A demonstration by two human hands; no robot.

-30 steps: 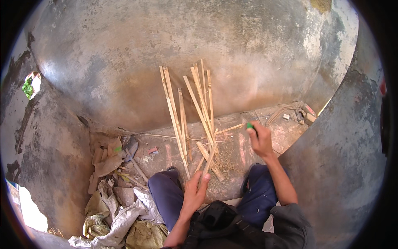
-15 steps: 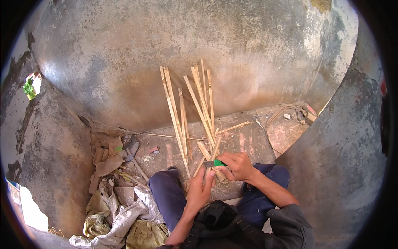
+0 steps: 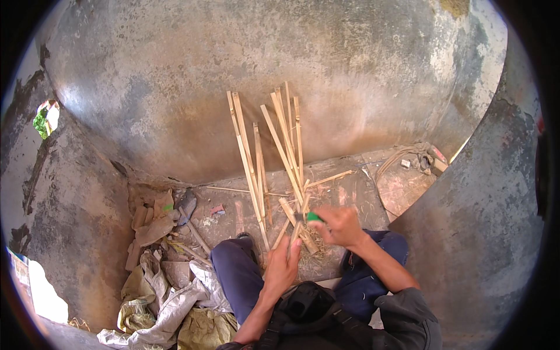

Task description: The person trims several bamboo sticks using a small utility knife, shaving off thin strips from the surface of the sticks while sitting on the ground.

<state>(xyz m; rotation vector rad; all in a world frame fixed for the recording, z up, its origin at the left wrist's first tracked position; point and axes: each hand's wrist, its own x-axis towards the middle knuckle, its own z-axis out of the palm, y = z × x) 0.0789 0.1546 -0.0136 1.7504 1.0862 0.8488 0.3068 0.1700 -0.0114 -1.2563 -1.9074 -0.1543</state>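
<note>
Your right hand (image 3: 341, 226) is clamped on a green-handled tool (image 3: 313, 217); your left hand (image 3: 283, 265), fingers apart, steadies a bamboo strip (image 3: 296, 228) just beneath. Splitting needs steady alignment.

Floor (image 3: 350, 181): reddish, dusty, at foot of grey curved wall (image 3: 233, 87). Bamboo strips (image 3: 274, 151) stand on it, leaning against wall. Left of strips: rags and sacks (image 3: 163, 291), heaped. Right of strips, well apart: coiled cord (image 3: 396, 160) and small debris. Dry shavings (image 3: 312, 256) at strips' base.
</note>
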